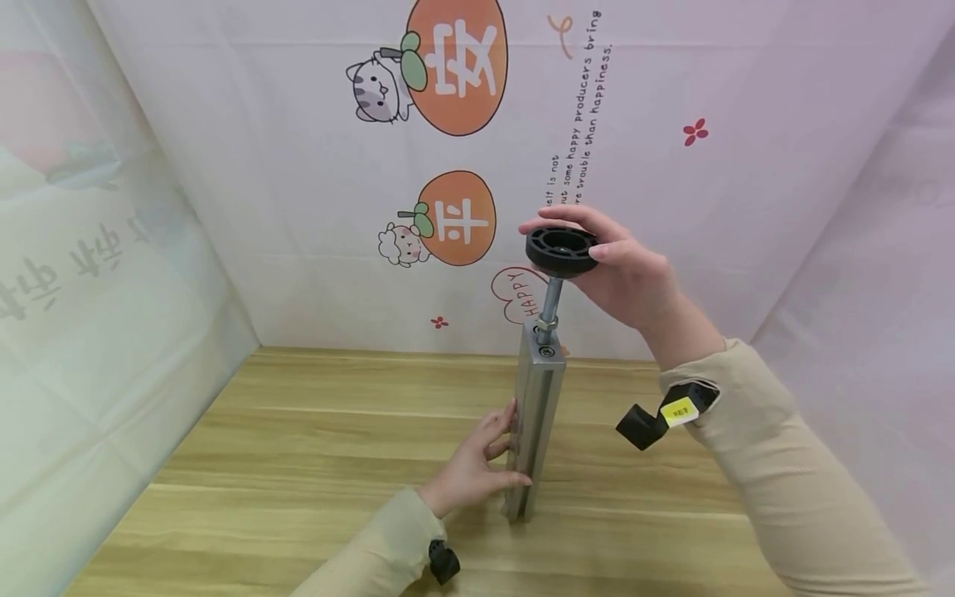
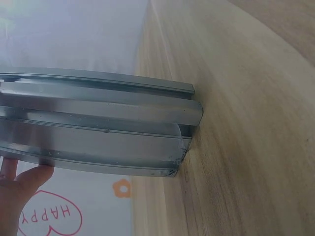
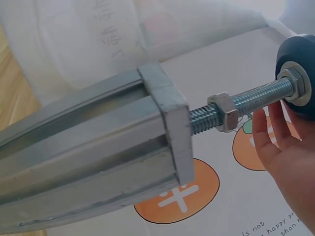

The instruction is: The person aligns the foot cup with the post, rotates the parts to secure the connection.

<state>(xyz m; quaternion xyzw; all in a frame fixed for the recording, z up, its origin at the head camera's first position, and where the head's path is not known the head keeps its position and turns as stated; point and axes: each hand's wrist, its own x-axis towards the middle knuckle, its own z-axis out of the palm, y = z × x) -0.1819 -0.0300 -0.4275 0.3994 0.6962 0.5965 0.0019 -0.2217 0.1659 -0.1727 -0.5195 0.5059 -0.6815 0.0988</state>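
A silver aluminium profile (image 1: 533, 423) with slotted sides stands upright, its lower end at the wooden tabletop. My left hand (image 1: 473, 468) grips its lower part, thumb on the near side and fingers on the far left side. From the end plate (image 3: 174, 123) at its top rises the threaded rod (image 3: 263, 96) of a leveling foot, with a hex nut (image 3: 224, 112) on the rod a little above the plate. The foot's black round base (image 1: 555, 264) faces upward, and my right hand (image 1: 630, 269) holds it by the rim, with thumb and fingers around it.
The wooden table (image 1: 313, 464) spreads beneath. A white printed cloth (image 1: 313, 207) with orange fruit drawings hangs behind, and more cloth closes the left and right sides. Camera mounts (image 1: 642, 424) are strapped on both wrists.
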